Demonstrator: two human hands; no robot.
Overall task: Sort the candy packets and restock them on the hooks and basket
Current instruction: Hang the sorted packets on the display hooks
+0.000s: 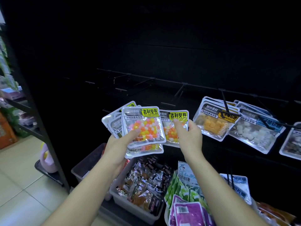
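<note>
My left hand (121, 144) grips a fanned stack of clear candy packets (143, 126) with yellow labels and pink, orange, yellow and white beads. My right hand (189, 136) pinches one more of the same packets (172, 121) just right of the stack, thumb on its front. Black display hooks (141, 84) jut from the dark back panel above and behind the packets, and they hang bare. Below my arms sits a grey basket (117, 194) holding several small dark wrapped sweets.
Packets of orange cubes (213, 123) and white cubes (255, 131) hang on hooks to the right. Green and purple packets (187, 203) hang lower right. A black shelf frame (40, 124), a pink container (48, 159) and tiled floor lie to the left.
</note>
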